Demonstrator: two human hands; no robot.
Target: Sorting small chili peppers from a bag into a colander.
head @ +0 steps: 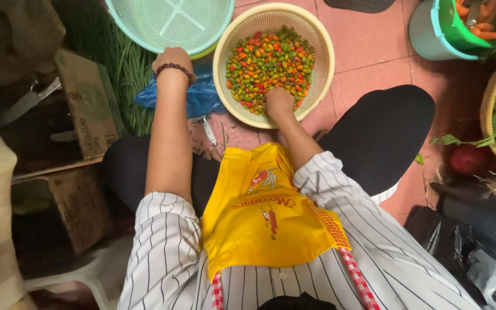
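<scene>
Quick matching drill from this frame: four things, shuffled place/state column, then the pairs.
Things:
1. right hand
2. left hand
3. long beans
4. carrots

Places or states:
A. in the green bucket, top right
B. on the rim of the teal basket
C. piled on the floor, left of the left arm
D. down among the chillies in the cream basket

Pairs: 1-D, 2-B, 3-C, 4-A

Red, green, orange chillies (269, 62); cream basket (320, 43)
</scene>
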